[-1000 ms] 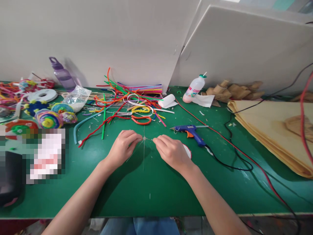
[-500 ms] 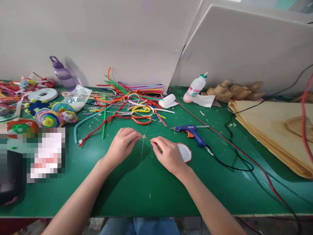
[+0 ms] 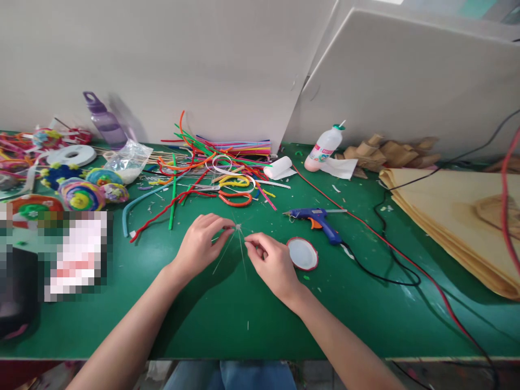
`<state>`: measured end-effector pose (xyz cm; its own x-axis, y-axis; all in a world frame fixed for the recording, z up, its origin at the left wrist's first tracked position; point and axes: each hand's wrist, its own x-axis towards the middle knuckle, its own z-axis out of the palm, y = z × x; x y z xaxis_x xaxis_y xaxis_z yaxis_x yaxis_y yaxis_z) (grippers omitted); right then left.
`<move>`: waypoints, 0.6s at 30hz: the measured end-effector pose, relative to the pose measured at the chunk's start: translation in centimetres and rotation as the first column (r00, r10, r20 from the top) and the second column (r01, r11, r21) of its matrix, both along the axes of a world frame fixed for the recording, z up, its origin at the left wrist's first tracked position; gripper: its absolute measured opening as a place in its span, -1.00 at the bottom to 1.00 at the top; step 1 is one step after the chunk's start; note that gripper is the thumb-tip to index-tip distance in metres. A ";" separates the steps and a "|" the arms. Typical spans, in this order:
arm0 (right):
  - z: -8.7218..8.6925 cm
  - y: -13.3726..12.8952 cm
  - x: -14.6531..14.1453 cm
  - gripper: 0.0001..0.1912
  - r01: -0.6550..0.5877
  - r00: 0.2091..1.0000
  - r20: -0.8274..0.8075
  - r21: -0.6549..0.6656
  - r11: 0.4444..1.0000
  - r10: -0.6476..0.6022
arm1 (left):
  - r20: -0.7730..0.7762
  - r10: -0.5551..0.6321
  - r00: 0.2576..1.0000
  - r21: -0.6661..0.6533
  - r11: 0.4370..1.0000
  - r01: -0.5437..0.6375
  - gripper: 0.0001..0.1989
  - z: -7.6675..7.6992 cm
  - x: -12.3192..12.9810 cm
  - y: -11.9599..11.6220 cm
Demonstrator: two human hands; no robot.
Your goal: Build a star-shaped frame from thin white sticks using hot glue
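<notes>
A thin, clear, spoked piece [image 3: 238,227] with fine strands radiating from a small centre is held above the green table [image 3: 211,325]. My left hand [image 3: 204,242] pinches it at the left of its centre, thumb and forefinger together. To the right, my right hand [image 3: 271,264] has its thumb and forefinger close together near the strands; whether a strand is between them is too fine to make out. Two longer strands hang down between the hands. Just right of my right hand lies a white round lid [image 3: 303,253] with a red rim.
Scissors with orange and yellow handles [image 3: 235,199] lie before colourful pipe cleaners [image 3: 239,147]. A blue glue gun [image 3: 320,218], its cord, a white bottle [image 3: 325,147] and folded brown paper [image 3: 447,216] are at the right. Yarn crafts [image 3: 81,195] and a purple bottle [image 3: 106,122] stand left.
My right hand has moved slightly left and down, uncovering more of the white lid. The strands of the spoked piece have shifted, with two now hanging downward. My left hand has barely moved.
</notes>
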<state>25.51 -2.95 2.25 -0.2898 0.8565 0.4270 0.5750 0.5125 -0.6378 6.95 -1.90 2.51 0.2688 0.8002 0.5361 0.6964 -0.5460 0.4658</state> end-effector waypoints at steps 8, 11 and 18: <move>0.2 -0.3 -0.4 -0.88 0.015 0.995 -0.093 -0.130 0.991 -0.027 | 0.070 -0.004 0.998 -0.004 1.000 0.004 -0.89 -0.5 0.2 0.1; 0.1 -0.3 -0.4 -0.87 0.026 0.996 -0.086 -0.106 0.994 -0.035 | 0.087 -0.014 0.996 0.006 1.000 0.013 -0.89 -0.6 0.2 0.2; 0.2 -0.3 -0.4 -0.86 0.024 0.997 -0.072 -0.053 0.998 -0.028 | 0.086 -0.033 0.996 0.021 0.999 0.031 -0.85 -0.5 0.1 0.3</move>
